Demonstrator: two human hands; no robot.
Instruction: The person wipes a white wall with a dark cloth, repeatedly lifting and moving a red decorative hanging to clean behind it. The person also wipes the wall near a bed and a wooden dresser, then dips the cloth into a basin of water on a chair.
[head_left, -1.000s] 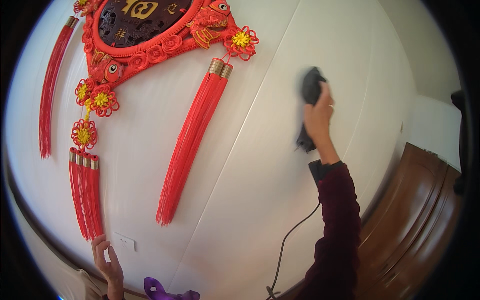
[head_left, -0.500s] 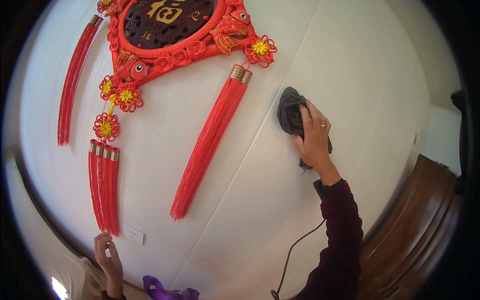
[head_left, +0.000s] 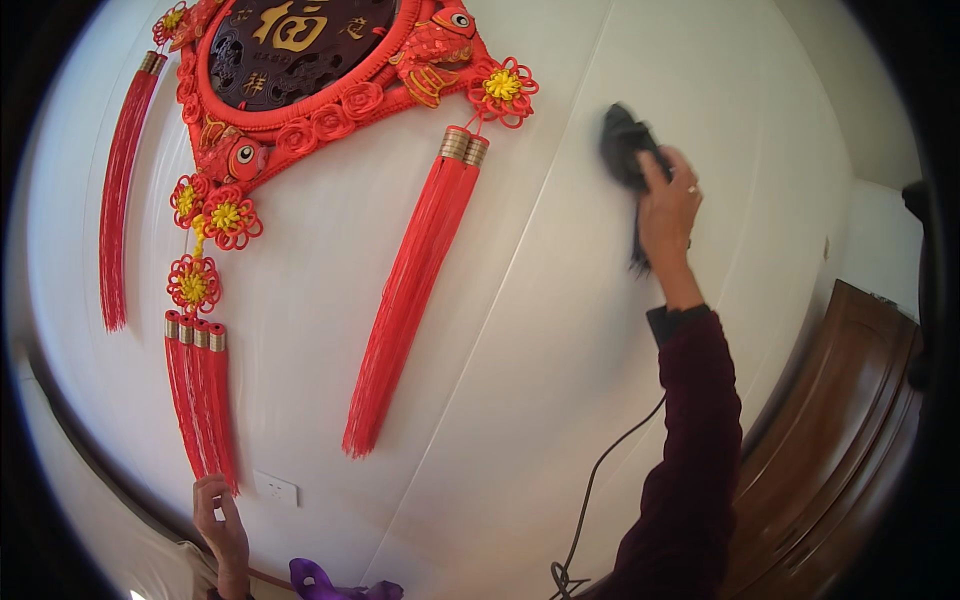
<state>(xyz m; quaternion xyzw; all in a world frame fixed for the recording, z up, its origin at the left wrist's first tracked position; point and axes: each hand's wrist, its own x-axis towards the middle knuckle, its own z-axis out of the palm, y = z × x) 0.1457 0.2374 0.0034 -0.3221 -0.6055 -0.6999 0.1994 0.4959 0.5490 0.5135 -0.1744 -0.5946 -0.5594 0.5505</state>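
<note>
My right hand [head_left: 668, 205] is closed round a bunched dark grey cloth [head_left: 628, 150] and presses it to the white wall panel [head_left: 560, 330]; the cloth is slightly blurred. At the lower left, my left hand [head_left: 222, 530] is raised with loosely bent fingers and a gap by the thumb. It is just below the tips of a red tassel bunch [head_left: 203, 410], and I cannot tell whether it touches them. Those tassels hang from a red knotted wall ornament [head_left: 330, 122] with a dark round centre, fish and yellow-centred flowers. A longer red tassel [head_left: 410, 300] hangs between my hands.
A white wall socket [head_left: 275, 488] is right of my left hand. A dark cord [head_left: 590, 490] loops beside my right forearm. Brown wooden panelling [head_left: 835, 430] stands at the right, something purple [head_left: 335, 582] at the bottom, and a pale covered surface [head_left: 90, 510] at the lower left.
My right hand has moved the cloth up and slightly right along the wall. The ornament sits a little further left in view, and my left hand stays by the tassel tips.
</note>
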